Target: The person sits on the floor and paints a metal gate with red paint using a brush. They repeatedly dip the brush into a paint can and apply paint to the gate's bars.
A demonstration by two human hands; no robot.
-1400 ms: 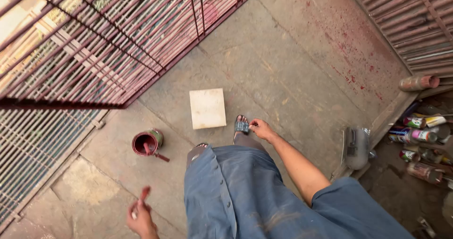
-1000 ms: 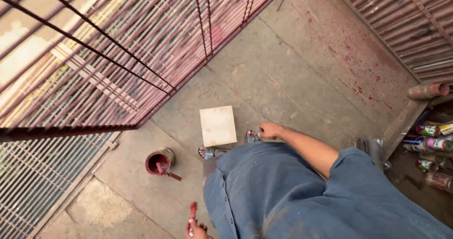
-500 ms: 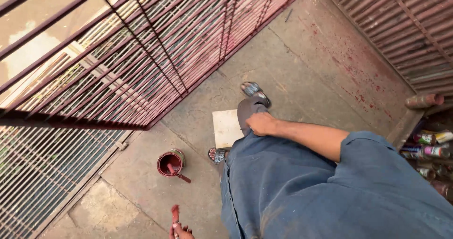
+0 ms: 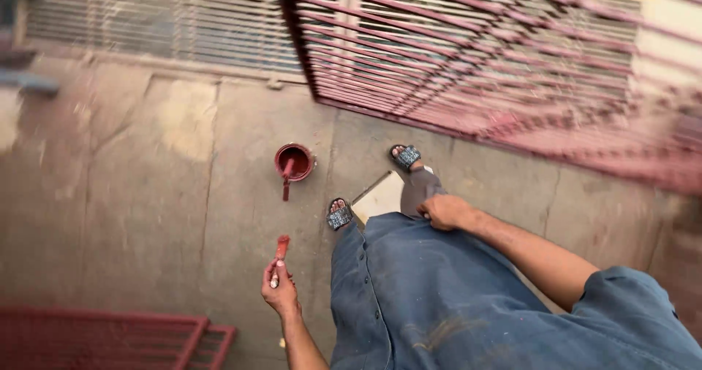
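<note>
Red-tipped brush (image 4: 281,253) in left hand (image 4: 280,291); one paint can (image 4: 294,161); two sandals.

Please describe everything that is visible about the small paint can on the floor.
The paint can is a small round open container, dark red inside and on its rim, seemingly holding red paint. It stands upright on the concrete floor, in front of the person's sandalled feet and below the red metal grille. A red-smeared stick or brush handle rests in it and leans out over its near rim. No hand touches it; the left hand, holding a red-tipped paintbrush, is nearest to it.
</note>
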